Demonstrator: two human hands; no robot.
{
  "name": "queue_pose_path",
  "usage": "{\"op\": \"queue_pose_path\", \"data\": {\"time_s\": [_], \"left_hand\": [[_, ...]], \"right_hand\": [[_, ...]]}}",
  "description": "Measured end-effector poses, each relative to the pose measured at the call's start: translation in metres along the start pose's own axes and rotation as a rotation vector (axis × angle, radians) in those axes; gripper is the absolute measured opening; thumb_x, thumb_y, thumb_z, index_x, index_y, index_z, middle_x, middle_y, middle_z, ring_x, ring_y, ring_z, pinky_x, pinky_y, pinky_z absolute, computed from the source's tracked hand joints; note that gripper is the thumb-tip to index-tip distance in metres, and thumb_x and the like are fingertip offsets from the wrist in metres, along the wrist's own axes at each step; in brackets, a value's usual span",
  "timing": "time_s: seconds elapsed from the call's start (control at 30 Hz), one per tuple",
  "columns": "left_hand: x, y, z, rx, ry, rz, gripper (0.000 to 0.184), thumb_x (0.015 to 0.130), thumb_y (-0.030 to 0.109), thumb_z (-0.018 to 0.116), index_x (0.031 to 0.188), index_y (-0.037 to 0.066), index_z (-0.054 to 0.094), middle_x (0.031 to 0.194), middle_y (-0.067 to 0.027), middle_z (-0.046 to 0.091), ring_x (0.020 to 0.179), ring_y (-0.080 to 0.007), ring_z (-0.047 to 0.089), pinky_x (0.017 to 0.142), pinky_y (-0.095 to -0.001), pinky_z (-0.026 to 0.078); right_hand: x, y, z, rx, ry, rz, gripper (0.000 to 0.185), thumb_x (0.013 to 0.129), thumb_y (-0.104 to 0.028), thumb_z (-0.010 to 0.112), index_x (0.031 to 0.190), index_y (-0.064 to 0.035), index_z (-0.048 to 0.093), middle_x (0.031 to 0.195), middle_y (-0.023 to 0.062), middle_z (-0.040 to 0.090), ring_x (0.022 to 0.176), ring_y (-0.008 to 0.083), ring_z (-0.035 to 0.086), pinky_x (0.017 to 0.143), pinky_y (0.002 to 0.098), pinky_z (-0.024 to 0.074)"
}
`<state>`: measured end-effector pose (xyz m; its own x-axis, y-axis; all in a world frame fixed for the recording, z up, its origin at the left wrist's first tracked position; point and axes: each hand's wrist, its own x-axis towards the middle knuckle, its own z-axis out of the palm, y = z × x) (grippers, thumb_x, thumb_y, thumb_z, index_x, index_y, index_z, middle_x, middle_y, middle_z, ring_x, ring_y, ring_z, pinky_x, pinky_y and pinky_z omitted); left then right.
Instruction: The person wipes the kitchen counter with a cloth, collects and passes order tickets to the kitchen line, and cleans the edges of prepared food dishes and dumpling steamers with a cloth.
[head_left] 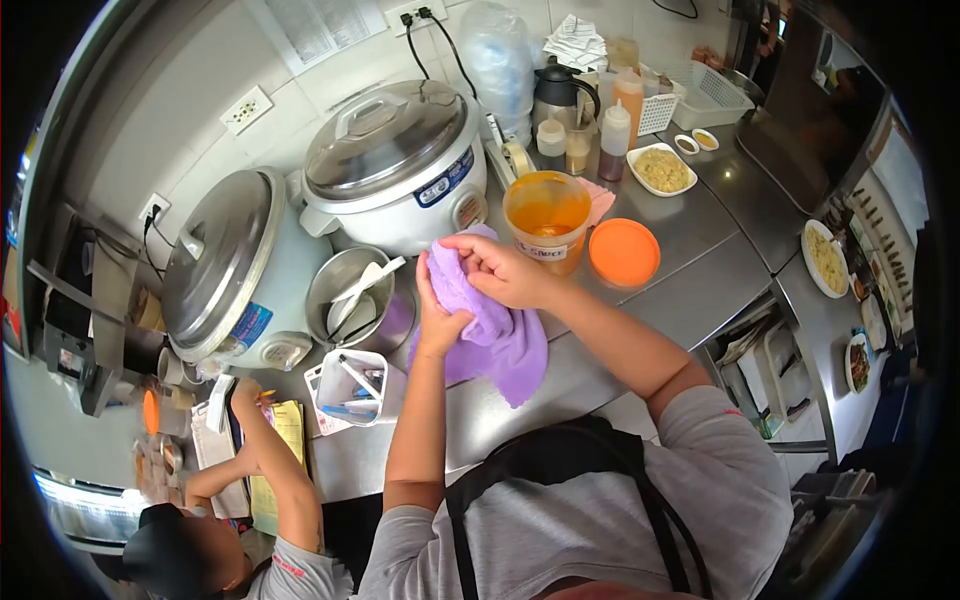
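Hands (466, 290) grip bunched purple cloth (488, 325) beside open orange-sauce tub (548, 222).

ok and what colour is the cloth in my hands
The cloth is light purple, a plain lilac; it shows best in the head view.

The head camera looks from the wearer's head, above and near the purple cloth (512, 345), facing forward and down; its wide field spans the counter (690, 285) around the cloth.

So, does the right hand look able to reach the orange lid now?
Probably yes: the orange lid lies uncovered beside the sauce container, though the right hand may first need to let go of the purple cloth.
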<state>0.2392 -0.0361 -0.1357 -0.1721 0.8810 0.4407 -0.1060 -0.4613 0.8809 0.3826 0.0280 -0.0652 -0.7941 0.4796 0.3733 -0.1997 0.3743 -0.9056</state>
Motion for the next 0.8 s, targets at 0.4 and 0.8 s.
{"op": "queue_pose_path", "data": {"time_s": [0.4,0.8], "left_hand": [[0.025,0.021,-0.002,0.231,-0.129,-0.139,0.088,0.047,0.014,0.073,0.120,0.005,0.025,0.113,-0.0090,0.039,0.106,-0.0197,0.040,0.091,-0.0321,0.032],[0.010,0.006,0.016,0.439,0.177,-0.053,0.078,0.055,0.022,0.072,0.116,0.001,0.029,0.110,-0.0113,0.042,0.102,-0.0203,0.043,0.088,-0.0312,0.033]], "right_hand": [[0.040,0.000,-0.012,-0.839,-0.219,-0.034,0.045,0.064,-0.026,0.059,0.103,-0.0090,0.045,0.093,0.0120,0.048,0.074,0.0310,0.053,0.062,0.0381,0.0444],[0.041,-0.006,0.011,-0.902,0.055,0.171,0.044,0.060,-0.026,0.059,0.096,-0.0042,0.044,0.087,0.0158,0.053,0.071,0.0315,0.056,0.062,0.0386,0.0455]]}}
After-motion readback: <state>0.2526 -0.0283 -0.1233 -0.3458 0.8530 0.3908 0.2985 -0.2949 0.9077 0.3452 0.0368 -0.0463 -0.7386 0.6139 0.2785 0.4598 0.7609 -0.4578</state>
